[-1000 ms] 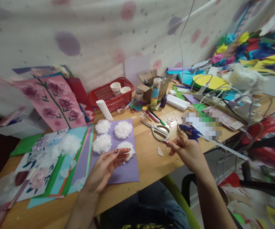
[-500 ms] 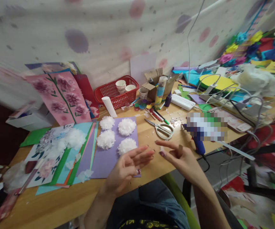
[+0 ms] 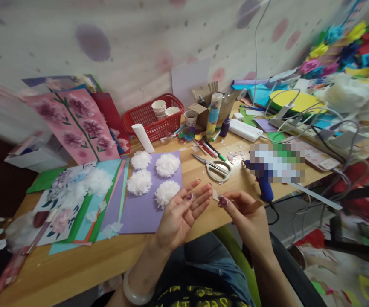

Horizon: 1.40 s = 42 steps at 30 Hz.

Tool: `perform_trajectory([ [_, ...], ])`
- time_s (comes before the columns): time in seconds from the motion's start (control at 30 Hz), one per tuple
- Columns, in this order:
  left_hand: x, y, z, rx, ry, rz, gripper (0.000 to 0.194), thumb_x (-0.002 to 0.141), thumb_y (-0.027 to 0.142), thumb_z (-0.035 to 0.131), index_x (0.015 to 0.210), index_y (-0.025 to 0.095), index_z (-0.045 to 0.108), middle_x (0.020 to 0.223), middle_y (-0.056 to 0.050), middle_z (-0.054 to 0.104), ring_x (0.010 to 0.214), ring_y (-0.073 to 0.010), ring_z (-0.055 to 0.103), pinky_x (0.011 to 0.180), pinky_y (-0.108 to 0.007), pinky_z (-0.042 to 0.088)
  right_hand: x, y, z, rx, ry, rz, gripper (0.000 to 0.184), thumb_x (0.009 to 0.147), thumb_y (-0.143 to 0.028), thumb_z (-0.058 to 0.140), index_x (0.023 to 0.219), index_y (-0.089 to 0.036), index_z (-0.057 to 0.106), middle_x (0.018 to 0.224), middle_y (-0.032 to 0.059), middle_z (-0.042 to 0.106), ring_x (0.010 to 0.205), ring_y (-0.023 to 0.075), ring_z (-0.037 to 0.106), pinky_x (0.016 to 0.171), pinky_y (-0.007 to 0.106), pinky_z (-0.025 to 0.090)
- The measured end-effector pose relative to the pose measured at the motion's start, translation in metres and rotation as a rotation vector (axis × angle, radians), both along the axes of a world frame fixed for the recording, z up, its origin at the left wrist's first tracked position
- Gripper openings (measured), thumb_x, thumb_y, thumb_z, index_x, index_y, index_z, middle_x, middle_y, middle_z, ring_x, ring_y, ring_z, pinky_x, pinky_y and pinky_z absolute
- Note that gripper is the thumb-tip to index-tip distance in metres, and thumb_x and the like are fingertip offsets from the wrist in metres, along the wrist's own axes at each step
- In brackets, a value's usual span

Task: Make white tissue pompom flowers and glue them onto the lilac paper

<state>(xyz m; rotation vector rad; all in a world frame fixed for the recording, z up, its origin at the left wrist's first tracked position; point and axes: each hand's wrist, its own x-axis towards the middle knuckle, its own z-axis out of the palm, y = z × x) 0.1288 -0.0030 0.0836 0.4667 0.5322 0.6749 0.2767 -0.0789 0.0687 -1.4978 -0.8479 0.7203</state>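
Note:
My left hand [image 3: 184, 209] is palm up above the front edge of the table, its fingers stretched out and nothing lying in it. Beside it, my right hand [image 3: 245, 213] pinches a small whitish scrap [image 3: 215, 195] between thumb and forefinger; its material is too small to tell. Several white ruffled paper flowers [image 3: 167, 165] rest on a purple sheet [image 3: 139, 219], left of my hands. Beyond my fingers lie scissors [image 3: 218, 169] with pale handles. To the right of them is a blue glue gun [image 3: 265, 187], partly blurred over.
A red basket [image 3: 171, 128] with paper cups stands at the back, a white paper roll [image 3: 142, 137] before it. Markers [image 3: 209, 148] and a glue bottle [image 3: 214, 115] are nearby. Coloured sheets [image 3: 85, 217] lie left; cables [image 3: 347, 128] tangle on the right.
My right hand's thumb and forefinger have closed together on the scrap. My left hand has turned its palm further up and shifted slightly right. The view has moved a little.

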Motion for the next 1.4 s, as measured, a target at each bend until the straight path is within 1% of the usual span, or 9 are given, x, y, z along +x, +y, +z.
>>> perform_trajectory([
  [0.17, 0.005, -0.006, 0.000, 0.046, -0.037, 0.007, 0.031, 0.094, 0.018, 0.055, 0.124, 0.015, 0.060, 0.130, -0.014, 0.068, 0.124, -0.0237, 0.062, 0.113, -0.039, 0.041, -0.017, 0.003, -0.012, -0.094, -0.169, 0.158, 0.031, 0.076, -0.044, 0.077, 0.089, -0.020, 0.064, 0.071, -0.0009, 0.063, 0.047, 0.0093, 0.042, 0.044, 0.023, 0.035],
  [0.43, -0.003, -0.007, -0.008, 0.279, -0.057, -0.138, 0.042, 0.096, 0.046, 0.056, 0.133, 0.026, 0.062, 0.152, -0.007, 0.050, 0.147, -0.0259, 0.034, 0.120, -0.043, 0.030, -0.018, 0.014, -0.022, -0.047, -0.011, 0.369, 0.040, 0.095, -0.053, 0.051, 0.072, -0.020, 0.058, 0.056, -0.0003, 0.061, 0.055, 0.0150, 0.060, 0.059, 0.026, 0.047],
  [0.57, -0.030, 0.002, 0.005, 0.428, 0.167, -0.225, 0.039, 0.096, 0.044, 0.056, 0.133, 0.031, 0.063, 0.154, -0.006, 0.048, 0.147, -0.0273, 0.036, 0.113, -0.043, 0.042, 0.001, 0.014, -0.016, -0.112, -0.015, 0.247, 0.043, 0.082, -0.059, 0.065, 0.070, -0.018, 0.074, 0.044, -0.0018, 0.053, 0.042, 0.0120, 0.046, 0.045, 0.026, 0.037],
  [0.63, -0.048, 0.008, 0.014, 0.526, 0.329, -0.163, 0.036, 0.094, 0.041, 0.061, 0.128, 0.029, 0.067, 0.148, -0.008, 0.055, 0.137, -0.0282, 0.050, 0.107, -0.042, 0.049, 0.011, 0.014, -0.014, -0.116, -0.018, 0.129, 0.040, 0.074, -0.057, 0.073, 0.071, -0.018, 0.078, 0.049, 0.0009, 0.059, 0.043, 0.0122, 0.045, 0.044, 0.027, 0.035],
  [0.77, -0.078, 0.013, 0.024, 0.778, 0.645, 0.260, 0.028, 0.086, 0.029, 0.073, 0.114, 0.028, 0.072, 0.123, -0.004, 0.072, 0.116, -0.0189, 0.066, 0.102, -0.028, 0.053, 0.023, 0.017, -0.010, -0.100, 0.013, 0.073, 0.034, 0.062, -0.052, 0.083, 0.063, -0.018, 0.076, 0.056, 0.0047, 0.066, 0.047, 0.0125, 0.046, 0.043, 0.027, 0.035],
  [0.83, -0.084, 0.010, 0.025, 0.874, 0.724, 0.370, 0.029, 0.085, 0.024, 0.074, 0.113, 0.028, 0.072, 0.113, -0.001, 0.075, 0.109, -0.0153, 0.069, 0.097, -0.023, 0.054, 0.023, 0.018, -0.009, -0.094, 0.019, 0.063, 0.037, 0.063, -0.053, 0.081, 0.055, -0.019, 0.071, 0.051, 0.0034, 0.062, 0.046, 0.0119, 0.045, 0.043, 0.025, 0.034],
  [1.0, -0.061, 0.001, 0.017, 1.067, 0.771, 0.250, 0.020, 0.089, 0.020, 0.067, 0.107, 0.027, 0.072, 0.094, 0.001, 0.077, 0.091, -0.0137, 0.072, 0.087, -0.025, 0.058, 0.013, 0.022, -0.011, -0.099, 0.092, 0.207, 0.054, 0.081, -0.067, 0.062, 0.064, -0.017, 0.075, 0.057, 0.0068, 0.067, 0.045, 0.0101, 0.040, 0.042, 0.025, 0.029],
  [1.2, -0.017, 0.000, 0.007, 1.391, 0.783, 0.097, 0.036, 0.084, 0.018, 0.074, 0.119, 0.022, 0.066, 0.115, -0.006, 0.071, 0.109, -0.0191, 0.065, 0.098, -0.035, 0.053, 0.000, 0.022, -0.008, -0.068, 0.301, 0.313, 0.049, 0.079, -0.059, 0.071, 0.095, -0.014, 0.079, 0.068, 0.0091, 0.073, 0.042, 0.0066, 0.028, 0.041, 0.025, 0.022],
  [1.4, -0.018, 0.001, 0.000, 1.367, 0.772, 0.122, 0.031, 0.085, 0.017, 0.072, 0.115, 0.020, 0.067, 0.112, -0.006, 0.071, 0.106, -0.0184, 0.066, 0.094, -0.033, 0.054, -0.007, 0.024, -0.013, -0.077, 0.369, 0.191, 0.036, 0.057, -0.051, 0.088, 0.068, -0.018, 0.077, 0.058, 0.0042, 0.069, 0.043, 0.0070, 0.034, 0.042, 0.023, 0.026],
])
